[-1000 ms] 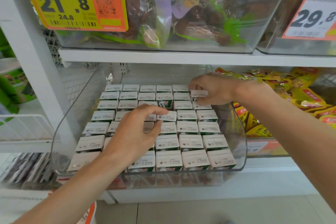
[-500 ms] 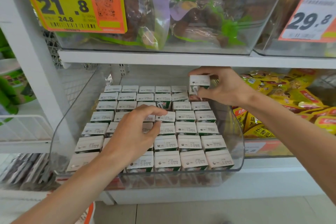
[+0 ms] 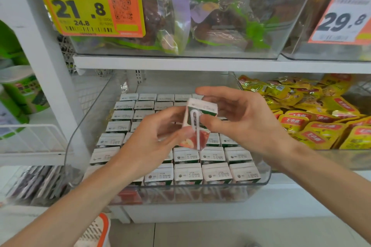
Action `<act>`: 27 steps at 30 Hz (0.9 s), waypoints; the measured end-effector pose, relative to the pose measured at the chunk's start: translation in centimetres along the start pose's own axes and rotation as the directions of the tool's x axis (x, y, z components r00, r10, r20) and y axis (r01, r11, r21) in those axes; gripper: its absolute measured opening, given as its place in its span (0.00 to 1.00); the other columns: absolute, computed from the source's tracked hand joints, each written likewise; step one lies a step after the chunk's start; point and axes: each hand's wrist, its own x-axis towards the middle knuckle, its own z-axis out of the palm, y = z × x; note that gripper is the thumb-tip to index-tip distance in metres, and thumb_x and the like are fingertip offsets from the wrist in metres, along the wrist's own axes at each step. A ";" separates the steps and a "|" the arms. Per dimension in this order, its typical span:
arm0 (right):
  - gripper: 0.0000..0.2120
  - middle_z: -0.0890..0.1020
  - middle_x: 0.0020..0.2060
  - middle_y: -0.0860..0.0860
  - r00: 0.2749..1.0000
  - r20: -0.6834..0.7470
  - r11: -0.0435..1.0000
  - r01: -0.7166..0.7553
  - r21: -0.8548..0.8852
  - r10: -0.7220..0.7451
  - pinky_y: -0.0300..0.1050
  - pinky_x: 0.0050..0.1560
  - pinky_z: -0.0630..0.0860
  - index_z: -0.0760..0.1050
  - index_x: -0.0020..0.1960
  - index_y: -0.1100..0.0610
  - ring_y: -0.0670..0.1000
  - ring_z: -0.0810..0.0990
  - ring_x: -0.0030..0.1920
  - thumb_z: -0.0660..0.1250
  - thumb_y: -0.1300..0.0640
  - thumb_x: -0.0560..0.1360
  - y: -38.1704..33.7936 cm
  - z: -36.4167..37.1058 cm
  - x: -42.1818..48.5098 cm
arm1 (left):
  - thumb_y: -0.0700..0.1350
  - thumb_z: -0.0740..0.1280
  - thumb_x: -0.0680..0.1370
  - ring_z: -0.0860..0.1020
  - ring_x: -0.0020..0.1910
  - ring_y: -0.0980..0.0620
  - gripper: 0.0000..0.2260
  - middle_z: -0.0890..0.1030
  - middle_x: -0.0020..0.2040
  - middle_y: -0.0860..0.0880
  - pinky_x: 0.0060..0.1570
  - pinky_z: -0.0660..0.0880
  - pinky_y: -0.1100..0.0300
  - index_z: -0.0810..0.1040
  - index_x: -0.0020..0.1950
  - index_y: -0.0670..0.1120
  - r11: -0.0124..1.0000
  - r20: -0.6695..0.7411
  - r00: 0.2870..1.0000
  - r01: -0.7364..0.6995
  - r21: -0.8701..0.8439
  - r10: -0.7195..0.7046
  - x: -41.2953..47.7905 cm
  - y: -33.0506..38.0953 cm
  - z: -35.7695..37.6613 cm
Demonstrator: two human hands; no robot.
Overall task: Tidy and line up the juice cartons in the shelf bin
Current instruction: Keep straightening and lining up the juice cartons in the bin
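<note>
A clear plastic shelf bin (image 3: 200, 190) on the middle shelf holds several rows of small juice cartons (image 3: 214, 172), white tops up. Above the bin, one juice carton (image 3: 197, 124) with a straw on its side and an apple picture is lifted clear of the rows. My right hand (image 3: 241, 122) pinches it from the right, thumb on the front. My left hand (image 3: 152, 138) holds its lower left side with the fingertips. Both hands hide the middle rows of cartons.
A clear bin of green snack bags (image 3: 200, 18) sits on the shelf above, with price tags (image 3: 88, 4) at the front. Yellow snack packets (image 3: 313, 114) fill the bin to the right. A white shelf post (image 3: 46, 66) stands on the left. A white basket (image 3: 96, 232) sits below.
My right hand lifted a carton from the back right of the bin and brought it forward over the middle. My left hand rose off the cartons and took hold of it too.
</note>
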 end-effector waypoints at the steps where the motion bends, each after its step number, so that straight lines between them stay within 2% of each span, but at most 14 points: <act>1: 0.24 0.88 0.53 0.50 0.999 -0.035 0.997 -0.039 0.067 0.041 0.42 0.61 0.82 0.82 0.67 0.51 0.48 0.88 0.54 0.80 0.63 0.73 -0.1 0.3 -0.3 | 0.54 0.71 0.77 0.83 0.62 0.59 0.19 0.85 0.60 0.60 0.67 0.77 0.50 0.80 0.67 0.56 0.999 -0.004 1.000 0.028 -0.036 -0.028 0.0 0.0 -0.2; 4: 0.24 0.87 0.52 0.44 0.975 -0.085 0.970 -0.189 0.155 0.204 0.32 0.50 0.81 0.80 0.66 0.49 0.42 0.87 0.53 0.80 0.57 0.73 -0.1 1.7 -1.6 | 0.52 0.71 0.78 0.85 0.57 0.58 0.15 0.87 0.58 0.58 0.60 0.82 0.58 0.83 0.64 0.56 0.982 0.011 0.993 0.121 -0.145 -0.121 -0.4 -0.3 -0.7; 7: 0.18 0.87 0.51 0.50 0.948 -0.098 0.946 -0.287 0.152 0.303 0.33 0.45 0.80 0.79 0.64 0.51 0.46 0.87 0.49 0.78 0.57 0.75 0.3 3.4 -2.5 | 0.51 0.70 0.79 0.86 0.56 0.54 0.15 0.88 0.57 0.54 0.57 0.80 0.66 0.82 0.66 0.53 0.956 0.028 0.983 0.184 -0.228 -0.182 -0.8 -0.5 -1.1; 10: 0.17 0.87 0.51 0.54 0.935 -0.136 0.930 -0.293 0.220 0.327 0.36 0.45 0.81 0.79 0.62 0.54 0.52 0.88 0.49 0.78 0.59 0.76 0.6 3.9 -2.5 | 0.53 0.70 0.79 0.86 0.55 0.55 0.15 0.88 0.55 0.54 0.57 0.81 0.66 0.82 0.65 0.54 0.946 0.028 0.977 0.213 -0.243 -0.212 -0.9 -0.6 -1.3; 14: 0.13 0.88 0.52 0.51 0.934 -0.116 0.930 -0.312 0.194 0.337 0.43 0.54 0.84 0.81 0.59 0.57 0.51 0.88 0.51 0.77 0.60 0.76 1.3 3.9 -2.4 | 0.50 0.66 0.83 0.86 0.56 0.54 0.12 0.88 0.56 0.53 0.52 0.81 0.67 0.81 0.66 0.53 0.928 0.039 0.971 0.237 -0.287 -0.236 -1.0 -0.5 -1.4; 21: 0.11 0.89 0.49 0.46 0.940 -0.111 0.934 -0.296 0.199 0.322 0.35 0.50 0.82 0.83 0.57 0.55 0.45 0.88 0.51 0.77 0.58 0.76 1.9 3.6 -2.3 | 0.49 0.65 0.85 0.86 0.56 0.54 0.12 0.88 0.57 0.55 0.55 0.81 0.64 0.81 0.67 0.55 0.934 0.026 0.969 0.243 -0.262 -0.245 -0.8 -0.9 -1.4; 27: 0.10 0.89 0.49 0.47 0.930 -0.124 0.921 -0.313 0.231 0.347 0.34 0.47 0.82 0.84 0.56 0.54 0.46 0.89 0.49 0.78 0.58 0.75 2.0 3.4 -2.4 | 0.49 0.64 0.85 0.86 0.57 0.54 0.12 0.88 0.57 0.55 0.57 0.82 0.62 0.81 0.67 0.56 0.934 0.035 0.973 0.231 -0.272 -0.230 -0.5 -1.1 -1.2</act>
